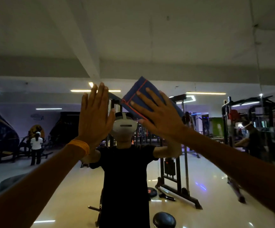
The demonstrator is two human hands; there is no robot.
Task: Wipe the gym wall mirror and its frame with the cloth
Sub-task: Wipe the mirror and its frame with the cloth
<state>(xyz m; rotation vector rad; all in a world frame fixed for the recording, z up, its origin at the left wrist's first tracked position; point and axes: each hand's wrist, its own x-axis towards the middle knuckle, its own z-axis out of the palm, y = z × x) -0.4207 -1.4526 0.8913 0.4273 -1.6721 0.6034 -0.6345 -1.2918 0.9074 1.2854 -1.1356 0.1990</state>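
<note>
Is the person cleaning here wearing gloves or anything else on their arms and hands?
No gloves: the left hand and right hand are bare, and so are both forearms, with no sleeves reaching them. The only thing worn there is a thick orange-yellow band round the left wrist. The reflection in the mirror shows a black short-sleeved shirt. No rings or watch are visible.

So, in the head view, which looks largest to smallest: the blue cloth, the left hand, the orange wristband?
Largest: left hand and blue cloth, about alike; the right hand hides part of the cloth, so I do not rank them.
Smallest: orange wristband.
</note>
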